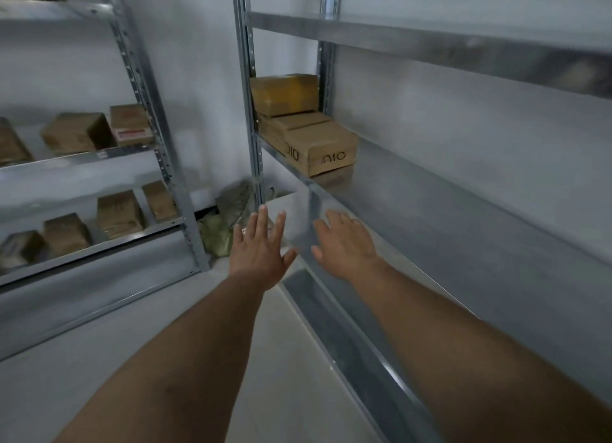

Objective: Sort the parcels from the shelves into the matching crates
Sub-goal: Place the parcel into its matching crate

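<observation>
Both my arms stretch forward toward a metal shelf unit (pixel 430 207) on the right. My left hand (pixel 261 247) is flat with fingers spread and holds nothing. My right hand (pixel 344 243) is also flat and empty, hovering at the shelf's front edge. At the far left end of that shelf lie cardboard parcels: a printed brown box (pixel 324 151) in front, another box (pixel 291 124) behind it, and a yellow-taped box (pixel 284 93) stacked on top. Both hands are well short of them.
A second metal rack (pixel 159 124) stands at left with several brown parcels (pixel 76 132) on its two shelves. Crumpled green and grey packaging (pixel 222 224) lies on the floor in the corner between the racks. Pale floor tiles run below my arms.
</observation>
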